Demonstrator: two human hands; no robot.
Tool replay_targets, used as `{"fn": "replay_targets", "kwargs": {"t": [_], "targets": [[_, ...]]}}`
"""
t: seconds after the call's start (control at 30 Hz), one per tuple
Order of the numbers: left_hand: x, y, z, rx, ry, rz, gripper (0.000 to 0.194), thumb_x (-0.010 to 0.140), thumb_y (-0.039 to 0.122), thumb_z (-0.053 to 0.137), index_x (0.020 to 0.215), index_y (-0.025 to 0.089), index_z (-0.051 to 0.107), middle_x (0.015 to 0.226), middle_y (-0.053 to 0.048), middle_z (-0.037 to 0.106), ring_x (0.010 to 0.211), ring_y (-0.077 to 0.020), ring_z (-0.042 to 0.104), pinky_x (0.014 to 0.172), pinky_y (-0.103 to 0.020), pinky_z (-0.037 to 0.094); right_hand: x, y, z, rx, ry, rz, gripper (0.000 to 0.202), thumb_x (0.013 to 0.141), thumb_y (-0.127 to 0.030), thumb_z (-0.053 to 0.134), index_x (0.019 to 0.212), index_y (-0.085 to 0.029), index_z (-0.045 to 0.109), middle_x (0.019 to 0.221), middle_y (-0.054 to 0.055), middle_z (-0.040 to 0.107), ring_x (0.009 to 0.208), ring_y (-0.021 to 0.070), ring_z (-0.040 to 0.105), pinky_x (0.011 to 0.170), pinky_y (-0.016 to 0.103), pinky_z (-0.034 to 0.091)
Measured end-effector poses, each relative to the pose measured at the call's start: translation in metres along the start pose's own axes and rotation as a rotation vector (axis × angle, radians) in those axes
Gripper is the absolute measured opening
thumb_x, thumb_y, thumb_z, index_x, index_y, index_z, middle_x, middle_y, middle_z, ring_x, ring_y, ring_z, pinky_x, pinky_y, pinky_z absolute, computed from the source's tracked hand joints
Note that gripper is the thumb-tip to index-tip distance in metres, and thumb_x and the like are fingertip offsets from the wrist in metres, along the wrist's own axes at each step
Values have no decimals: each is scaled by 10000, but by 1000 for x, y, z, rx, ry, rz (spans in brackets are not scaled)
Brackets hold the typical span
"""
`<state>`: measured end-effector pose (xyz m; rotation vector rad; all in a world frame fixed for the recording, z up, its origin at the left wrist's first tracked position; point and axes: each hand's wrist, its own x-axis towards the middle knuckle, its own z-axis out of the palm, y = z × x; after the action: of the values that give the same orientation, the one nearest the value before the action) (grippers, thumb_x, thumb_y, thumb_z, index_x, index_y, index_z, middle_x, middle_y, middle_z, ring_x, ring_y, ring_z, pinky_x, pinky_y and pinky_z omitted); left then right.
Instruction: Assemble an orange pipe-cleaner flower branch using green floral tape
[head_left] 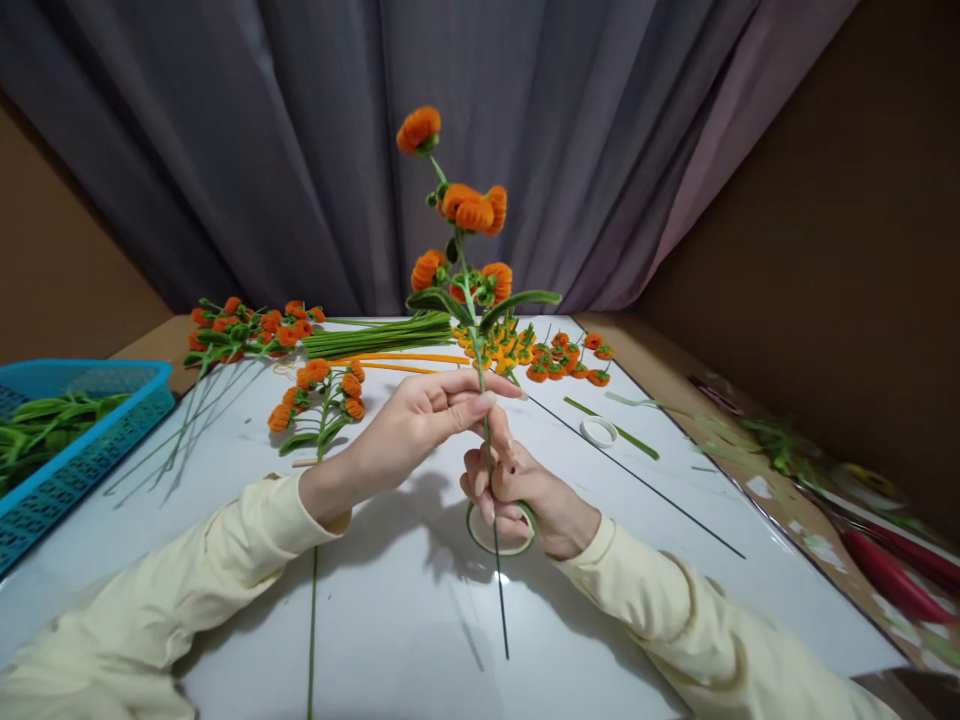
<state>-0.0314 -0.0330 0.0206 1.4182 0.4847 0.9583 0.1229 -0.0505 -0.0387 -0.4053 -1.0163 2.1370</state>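
Note:
Upright in front of me stands an artificial flower spray (472,210) with orange chenille blooms, green leaves and a wrapped green stem. My left hand (420,420) pinches the stem below the leaves, between thumb and fingers. Lower down, my right hand (529,490) has its fingers closed around the same stem. A roll of green floral tape (517,549) hangs around the right fingers. Bare dark wire sticks out below that hand. Behind my left wrist, another orange flower spray (324,410) lies on the white table (405,640), partly hidden by my forearm.
A blue basket (142,415) of green leaves stands at left. Farther back lie finished orange sprays (255,330), green stems (382,335), yellow pieces (514,348) and small orange blooms (566,358). A white ring (598,431), dark wire (637,478) and red-handled tool (892,575) lie at right.

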Motion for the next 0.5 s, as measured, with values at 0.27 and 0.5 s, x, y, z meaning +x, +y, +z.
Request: {"fn": "replay_targets", "kwargs": {"t": [0.27,0.5], "targets": [[-3,4,12,87,49,-22,225,840,260,644,1018,124,662,659,-13,671,521,-112,630,473,-181,508,1,0,-3,-7,1,83,277,611,-233,814,766,-143,602,624,0,636,353,10,279,279,120,216],[-4,11,13,276,145,68,210,857,298,608,930,112,671,690,-36,693,551,-134,658,453,-175,510,1,-2,-4,60,-45,104,269,752,-304,736,956,-161,636,762,41,710,321,3,254,263,124,225]]}}
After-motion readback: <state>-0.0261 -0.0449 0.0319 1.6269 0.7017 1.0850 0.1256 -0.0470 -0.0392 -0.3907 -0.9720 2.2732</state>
